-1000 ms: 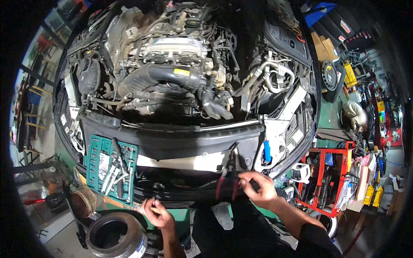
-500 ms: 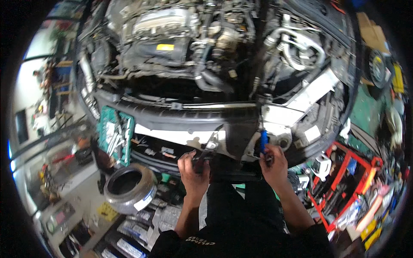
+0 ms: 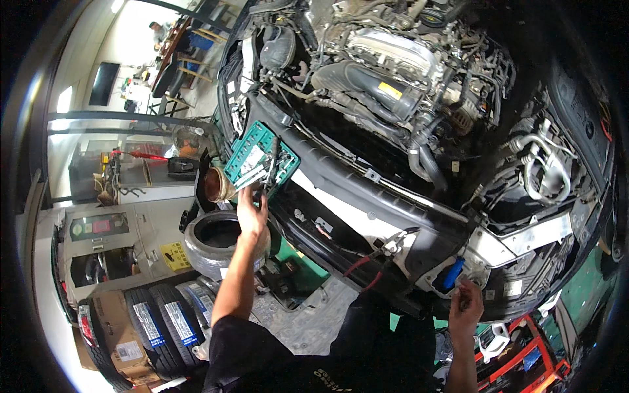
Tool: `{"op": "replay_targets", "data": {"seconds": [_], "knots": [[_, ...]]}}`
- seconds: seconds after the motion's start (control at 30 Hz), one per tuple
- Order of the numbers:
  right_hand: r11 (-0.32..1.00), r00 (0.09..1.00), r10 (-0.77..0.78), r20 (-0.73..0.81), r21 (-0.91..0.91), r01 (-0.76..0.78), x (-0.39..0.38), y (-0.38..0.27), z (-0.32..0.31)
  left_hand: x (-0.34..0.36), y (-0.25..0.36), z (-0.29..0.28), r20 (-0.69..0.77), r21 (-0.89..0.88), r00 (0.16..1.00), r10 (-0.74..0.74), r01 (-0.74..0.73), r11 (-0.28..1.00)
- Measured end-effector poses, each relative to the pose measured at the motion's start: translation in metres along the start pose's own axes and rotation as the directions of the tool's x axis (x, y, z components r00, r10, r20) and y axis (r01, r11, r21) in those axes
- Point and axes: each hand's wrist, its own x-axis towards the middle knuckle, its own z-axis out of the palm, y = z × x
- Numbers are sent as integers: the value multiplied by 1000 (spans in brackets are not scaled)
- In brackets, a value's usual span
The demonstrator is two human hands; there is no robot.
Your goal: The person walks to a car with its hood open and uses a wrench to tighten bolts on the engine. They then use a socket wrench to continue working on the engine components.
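Fingers of the left hand point(image 3: 251, 213) are set at the near edge of the green tool case point(image 3: 246, 144), slightly parted; whether a tool is pinched between them cannot be told, since the tips are lost among the metal tools point(image 3: 249, 177) and a dark shape beside them. Fingers of the right hand point(image 3: 466, 302) are curled, with a narrow gap, just below the lower end of the blue handle point(image 3: 451, 274); whether it is touched, or whether something small is enclosed, cannot be made out in the shadow there. The shaft of that handle is hidden too.

Between the hands, well apart from both, red-handled pliers point(image 3: 358, 264) are laid across the front edge of the car, and their tips are hard to separate from the pale metal beneath. The case is rested on the same front edge, tilted in view, with its contents jumbled together. Below it, part of a tyre point(image 3: 202, 255) is covered by the left forearm. The engine point(image 3: 393, 52) is cut off by the upper edge of view, and the bay beside it is sunk in darkness. At lower right, a red rack point(image 3: 541, 344) is cropped by the bottom edge.
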Motion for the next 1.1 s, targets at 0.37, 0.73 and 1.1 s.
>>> {"op": "replay_targets", "data": {"seconds": [0.37, 0.73, 1.1], "knots": [[1000, 999, -21, 41, 1, 21, 15, -41, 35, 30, -16, 44, 9, 115, 972, -236, 233, 966], [968, 944, -222, 244, 176, 182, 97, -136, 78, 13, 64, -3, -109, -176, 936, 335, -350, 920], [751, 950, 17, 310, 623, -217, 210, -145, 73, 83, 232, 114, 210, -626, 578, 789, -540, 562]]}}
